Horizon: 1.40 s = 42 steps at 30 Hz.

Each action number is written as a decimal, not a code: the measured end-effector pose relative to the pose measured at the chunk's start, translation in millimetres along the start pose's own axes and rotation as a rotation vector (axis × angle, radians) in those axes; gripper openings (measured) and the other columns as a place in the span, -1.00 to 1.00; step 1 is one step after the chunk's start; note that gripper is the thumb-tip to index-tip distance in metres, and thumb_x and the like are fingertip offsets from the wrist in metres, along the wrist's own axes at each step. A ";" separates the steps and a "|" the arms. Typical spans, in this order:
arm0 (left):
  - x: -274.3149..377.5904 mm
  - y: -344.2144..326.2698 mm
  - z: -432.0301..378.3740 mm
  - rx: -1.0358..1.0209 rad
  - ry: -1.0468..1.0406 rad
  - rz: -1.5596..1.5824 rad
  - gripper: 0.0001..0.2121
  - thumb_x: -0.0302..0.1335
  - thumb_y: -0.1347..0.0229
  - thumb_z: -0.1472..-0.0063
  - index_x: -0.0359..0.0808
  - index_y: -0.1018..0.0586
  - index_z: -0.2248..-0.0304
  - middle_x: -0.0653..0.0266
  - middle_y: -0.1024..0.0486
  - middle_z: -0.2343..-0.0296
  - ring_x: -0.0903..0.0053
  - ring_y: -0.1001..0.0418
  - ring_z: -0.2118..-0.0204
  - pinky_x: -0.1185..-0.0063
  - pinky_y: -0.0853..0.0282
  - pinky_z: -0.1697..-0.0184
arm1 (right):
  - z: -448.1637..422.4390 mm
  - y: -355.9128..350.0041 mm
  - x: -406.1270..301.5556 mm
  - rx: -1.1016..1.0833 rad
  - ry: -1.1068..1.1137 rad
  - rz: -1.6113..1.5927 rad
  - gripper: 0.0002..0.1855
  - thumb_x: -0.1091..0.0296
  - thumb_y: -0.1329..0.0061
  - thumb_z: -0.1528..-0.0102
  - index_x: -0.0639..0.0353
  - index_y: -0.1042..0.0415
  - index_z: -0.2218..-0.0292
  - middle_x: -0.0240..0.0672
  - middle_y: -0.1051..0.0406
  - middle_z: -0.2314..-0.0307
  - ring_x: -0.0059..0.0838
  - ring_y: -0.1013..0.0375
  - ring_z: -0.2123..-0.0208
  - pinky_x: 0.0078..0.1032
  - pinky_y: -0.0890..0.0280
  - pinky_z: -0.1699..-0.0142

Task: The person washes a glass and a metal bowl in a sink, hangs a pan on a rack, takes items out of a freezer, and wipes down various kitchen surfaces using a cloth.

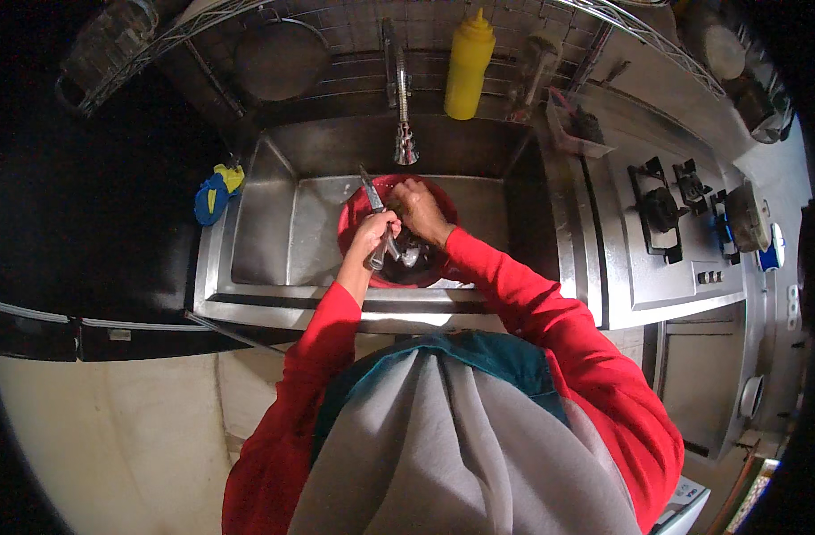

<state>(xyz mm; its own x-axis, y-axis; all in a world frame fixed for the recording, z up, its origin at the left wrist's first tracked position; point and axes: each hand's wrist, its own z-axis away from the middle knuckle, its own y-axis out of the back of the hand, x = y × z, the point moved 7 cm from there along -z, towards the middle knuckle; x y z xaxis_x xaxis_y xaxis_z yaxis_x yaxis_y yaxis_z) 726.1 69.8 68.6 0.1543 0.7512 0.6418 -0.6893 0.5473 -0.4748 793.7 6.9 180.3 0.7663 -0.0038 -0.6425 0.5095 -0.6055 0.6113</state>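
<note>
My left hand (375, 231) is closed around a knife and what look like other metal utensils. The knife's blade (371, 187) points away from me, and utensil ends (378, 258) stick out below my fist. Both hands are over a red plastic basin (348, 224) standing in the stainless-steel sink (263, 221). My right hand (417, 204) is beside the left, over the far part of the basin, with its fingers curled. Whatever may be in those fingers is hidden. Dark contents and a shiny, pale patch (410, 255) show inside the basin.
The chrome faucet (405, 144) hangs beyond the basin. A yellow squeeze bottle (469, 67) stands behind the sink. Right of it are a clear plastic container (578, 130) and a gas stove, where a pot (748, 217) sits above a blue flame. A blue-and-yellow item (213, 197) lies left.
</note>
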 end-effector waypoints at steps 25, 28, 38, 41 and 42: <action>-25.3 -55.1 -18.8 -0.175 0.216 0.277 -0.82 -0.53 0.19 -0.08 -0.32 -0.28 0.27 0.01 -0.39 0.39 0.49 -0.30 0.61 0.67 -0.26 0.61 | -107.7 143.0 101.6 -0.226 0.050 0.266 -0.56 0.15 0.11 0.11 0.10 -0.26 0.17 -0.22 -0.35 0.34 -0.19 -0.29 0.24 -0.40 -0.11 0.09; -15.2 -73.7 -3.2 -0.234 0.206 0.399 -0.73 -0.24 0.25 -0.16 -0.19 -0.35 0.24 -0.03 -0.35 0.28 0.52 -0.35 0.58 0.74 -0.23 0.68 | -150.8 93.1 84.1 0.095 0.324 0.071 -0.58 0.23 0.14 0.08 0.18 -0.20 0.17 -0.13 -0.34 0.40 -0.25 -0.35 0.35 -0.40 -0.21 0.22; -9.1 -63.4 -18.8 -0.323 0.132 0.540 -0.63 -0.22 0.38 -0.19 -0.31 -0.27 0.19 0.02 -0.34 0.27 0.44 -0.37 0.46 0.70 -0.30 0.59 | -157.9 36.1 130.8 -0.117 -0.136 -0.111 -0.63 0.42 0.17 0.11 0.20 -0.23 0.20 -0.15 -0.30 0.53 -0.40 -0.31 0.61 -0.47 -0.21 0.56; -20.0 -47.4 -47.2 -0.306 0.058 0.489 -0.66 -0.24 0.39 -0.20 -0.30 -0.28 0.23 0.09 -0.36 0.35 0.46 -0.34 0.48 0.67 -0.29 0.60 | -96.3 22.3 83.8 0.110 0.086 -0.042 -0.68 0.46 0.14 0.16 0.24 -0.25 0.28 -0.14 -0.30 0.51 -0.29 -0.33 0.45 -0.43 -0.22 0.37; -27.0 -16.0 -64.6 -0.186 0.023 0.571 -0.69 -0.25 0.36 -0.19 -0.28 -0.30 0.27 0.15 -0.36 0.42 0.47 -0.32 0.51 0.64 -0.29 0.59 | -76.2 6.7 67.5 0.165 0.020 -0.064 -0.71 0.45 0.13 0.17 0.25 -0.25 0.32 -0.12 -0.31 0.49 -0.22 -0.33 0.37 -0.38 -0.21 0.28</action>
<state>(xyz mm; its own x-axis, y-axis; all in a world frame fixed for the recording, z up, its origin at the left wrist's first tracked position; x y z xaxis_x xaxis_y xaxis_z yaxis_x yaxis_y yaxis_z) 778.7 64.6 20.0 -0.1873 0.9520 0.2422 -0.5322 0.1089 -0.8396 878.7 63.2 176.3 0.7429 0.0532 -0.6673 0.4874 -0.7263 0.4847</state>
